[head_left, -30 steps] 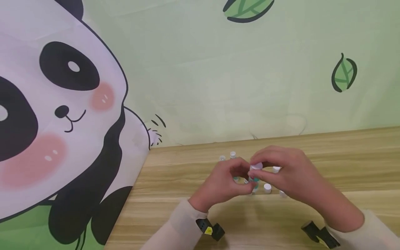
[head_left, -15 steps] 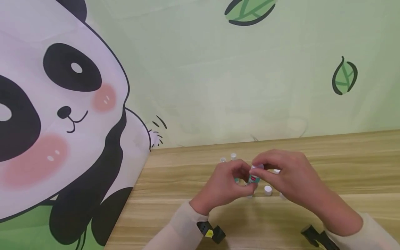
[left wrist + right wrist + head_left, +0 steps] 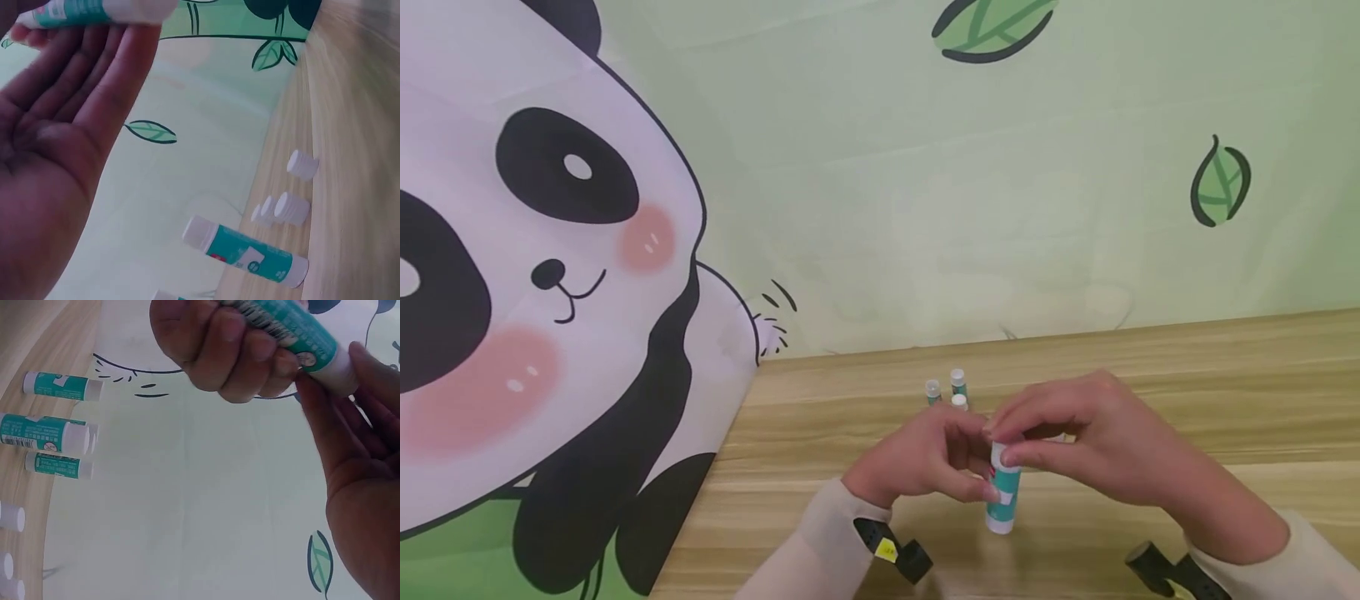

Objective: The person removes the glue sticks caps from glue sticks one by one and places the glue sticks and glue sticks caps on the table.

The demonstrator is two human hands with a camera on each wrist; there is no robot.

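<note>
A glue stick (image 3: 1004, 493) with a teal label and white ends is held between both hands, nearly upright in the head view. My left hand (image 3: 921, 458) grips it round the labelled barrel, its thumb lying across the label. At the white upper end, the thumb and fingers of my right hand (image 3: 1093, 442) pinch it. In the right wrist view the curled left fingers wrap the held stick (image 3: 284, 331), and the right fingertips are on its white end. Whether that end is a separate cap I cannot tell.
Behind the hands, several teal-labelled glue sticks (image 3: 958, 382) stand on the wooden table (image 3: 820, 417). Several small white caps (image 3: 292, 208) sit near another standing stick (image 3: 247, 253) in the left wrist view. A panda-printed cloth (image 3: 880, 208) hangs behind the table.
Both hands have come down toward the person with the glue stick. More of its teal label and its lower end now show. The right hand covers white caps seen earlier.
</note>
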